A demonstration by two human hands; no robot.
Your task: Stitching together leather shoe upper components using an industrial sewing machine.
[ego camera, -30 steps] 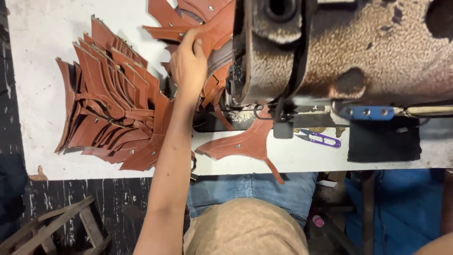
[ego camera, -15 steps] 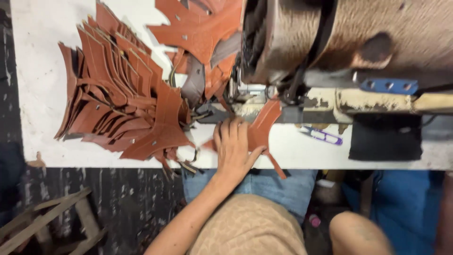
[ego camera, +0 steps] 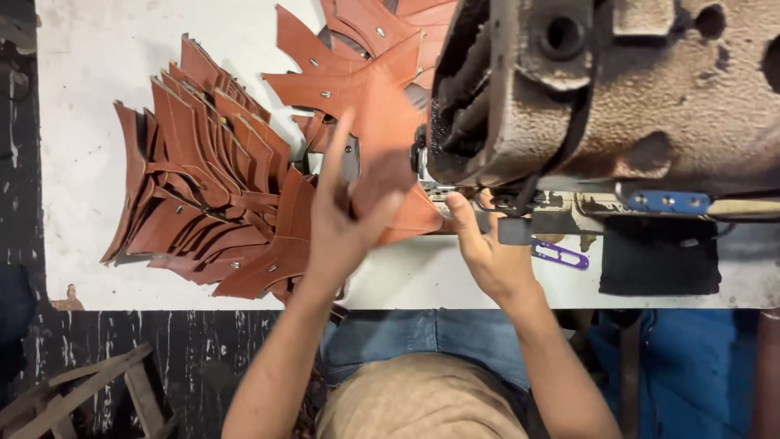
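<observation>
From the head camera, looking straight down: the left hand [ego camera: 345, 215] lifts a brown leather piece [ego camera: 386, 142], fingers spread and curled around its lower edge, the piece raised over the white table [ego camera: 81, 81] just beside the sewing machine [ego camera: 609, 89]. The right hand [ego camera: 487, 256] reaches under the machine head, fingers held together and pressed at the piece's right corner near the needle area; whether it pinches the leather, I cannot tell. To the left lies a fanned stack of leather pieces [ego camera: 203, 195]. A purple thread snipper [ego camera: 561, 256] rests beside a black cloth [ego camera: 658, 256] under the machine's right side.
</observation>
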